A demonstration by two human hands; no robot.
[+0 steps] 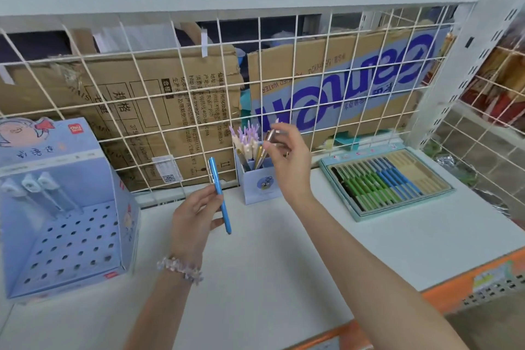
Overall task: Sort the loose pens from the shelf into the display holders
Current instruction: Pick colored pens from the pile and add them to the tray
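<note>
A stationery shop: pen display boxes (68,207) on a price-tagged shelf (284,264).

The brown cardboard sheet (159,111) behind the white wire grid carries sideways print, with 规格 and 合格 readable. The blue-banded cardboard sheet (338,85) bears large upside-down lettering and "WATER"; other print is too small.

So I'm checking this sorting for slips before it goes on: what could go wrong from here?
The right hand pinches a gold pen over the small cup holder, already crowded with purple-topped pens; pushing it in could tip the light cup. The left hand holds the blue pen loosely, so it may slip onto the shelf.
</note>
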